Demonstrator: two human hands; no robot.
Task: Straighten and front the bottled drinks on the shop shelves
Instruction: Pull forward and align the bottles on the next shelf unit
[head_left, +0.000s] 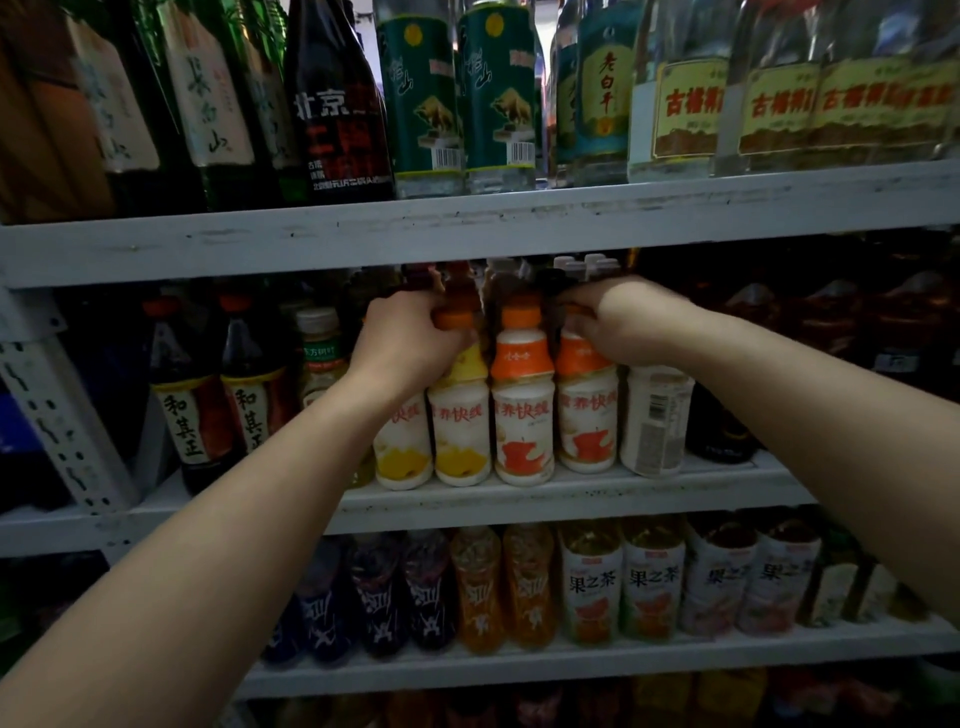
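Looking down from the head view, I'm reaching into the middle shelf (519, 501), a white painted board with a scuffed front lip. My left hand (410, 338) curls round the orange screw cap and neck of a yellow-labelled bottle (461, 436). It is a squat, waisted white plastic shape in a glossy sleeve. My right hand (613, 327) grips down over the top of an orange-labelled bottle (588, 421) of the same shape, and its cap is hidden under my palm. Between the two, a middle orange bottle (522, 421) stands upright, pressed against both neighbours. All three sit near the front lip. Just to the right, a white bottle (655, 421) shows its barcode side. To the left stand dark tea bottles (182, 410). The chipped upper shelf edge (467, 228) runs close above my knuckles, leaving little headroom. More caps crowd in the shadow behind the front row.
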